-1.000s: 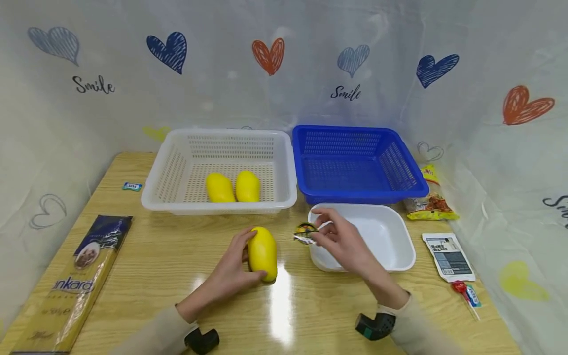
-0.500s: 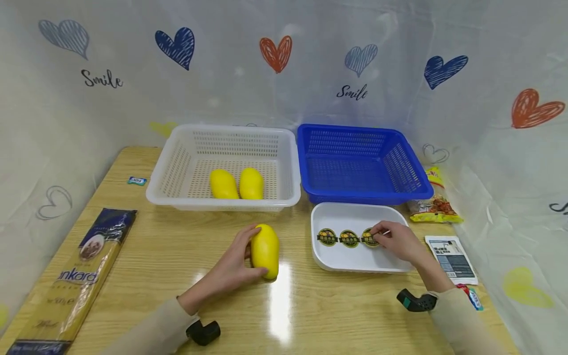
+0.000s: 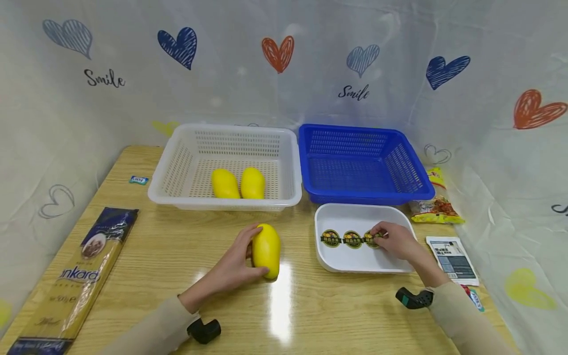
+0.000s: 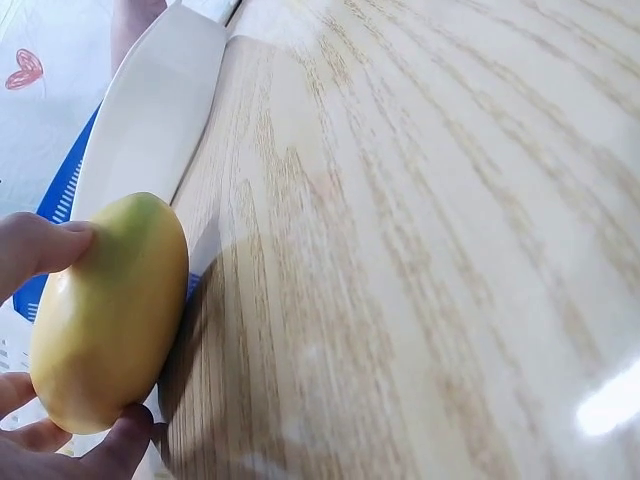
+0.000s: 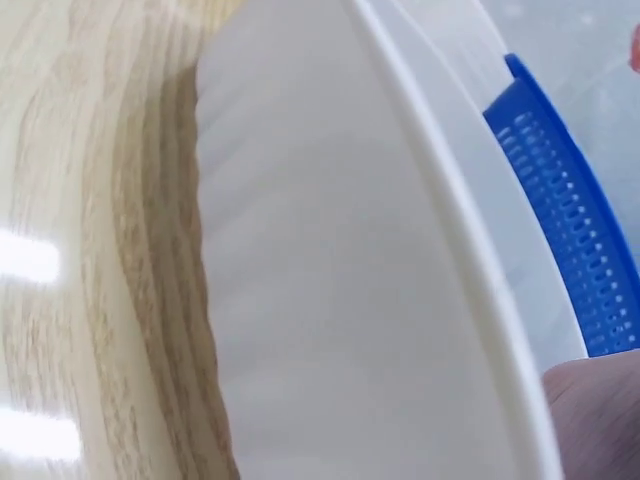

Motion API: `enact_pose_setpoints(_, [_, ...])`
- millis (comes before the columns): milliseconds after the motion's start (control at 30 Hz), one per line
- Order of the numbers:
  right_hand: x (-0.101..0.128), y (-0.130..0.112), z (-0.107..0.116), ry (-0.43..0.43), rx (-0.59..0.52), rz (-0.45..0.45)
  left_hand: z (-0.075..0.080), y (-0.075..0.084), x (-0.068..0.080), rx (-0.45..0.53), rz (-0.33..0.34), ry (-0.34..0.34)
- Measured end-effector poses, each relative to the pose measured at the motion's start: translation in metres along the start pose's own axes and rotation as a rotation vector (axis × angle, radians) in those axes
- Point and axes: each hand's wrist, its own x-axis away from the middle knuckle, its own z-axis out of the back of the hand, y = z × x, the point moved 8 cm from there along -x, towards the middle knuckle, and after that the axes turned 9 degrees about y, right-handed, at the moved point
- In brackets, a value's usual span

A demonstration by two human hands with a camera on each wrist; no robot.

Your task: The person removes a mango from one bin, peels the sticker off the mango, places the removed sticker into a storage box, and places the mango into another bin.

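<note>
My left hand (image 3: 237, 259) grips a yellow mango (image 3: 266, 250) that lies on the wooden table; in the left wrist view its fingers (image 4: 40, 250) and thumb wrap the mango (image 4: 110, 315). My right hand (image 3: 392, 240) reaches into a shallow white tray (image 3: 355, 264). Its curled fingertips pinch the right end of a sticker strip (image 3: 350, 239) of three round dark-and-yellow labels lying flat in the tray. The right wrist view shows only the tray wall (image 5: 330, 300), a bit of the hand and the blue basket (image 5: 570, 230).
A white basket (image 3: 177, 195) behind holds two more mangoes (image 3: 225, 183). An empty blue basket (image 3: 412, 182) stands right of it. A pasta packet (image 3: 75, 276) lies at the left, a snack bag (image 3: 437, 204), a white sachet (image 3: 452, 254) and a lollipop (image 3: 470, 295) at the right.
My right hand carried the sticker strip from the tray's left edge rightwards and laid it flat in the tray. The left hand stayed on the mango.
</note>
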Motion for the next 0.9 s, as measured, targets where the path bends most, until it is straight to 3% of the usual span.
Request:
enact_pose_setpoints(167, [-0.002,-0.003,-0.004,0.006,0.089,0.031,0.0,0.0,0.0,-0.012,0.002,0.001])
enact_pose_setpoints(333, [0.0,-0.012,0.002,0.076,0.197,0.074,0.001,0.0,0.0,-0.022,-0.006,0.005])
enact_pose_setpoints(433, [0.0,-0.014,0.004,0.089,0.177,0.09,0.001,0.0,0.0,-0.023,0.0,0.004])
enact_pose_setpoints(633, [0.001,-0.024,0.007,0.022,0.088,0.122,0.001,-0.001,0.0,-0.018,-0.003,-0.004])
enact_pose_setpoints(767, [0.01,-0.064,0.02,0.129,0.023,0.201,0.001,0.001,0.0,-0.017,-0.013,-0.015])
enact_pose_setpoints(900, [0.025,-0.129,0.023,0.249,-0.112,0.371,-0.005,0.002,0.002,0.017,-0.025,-0.052])
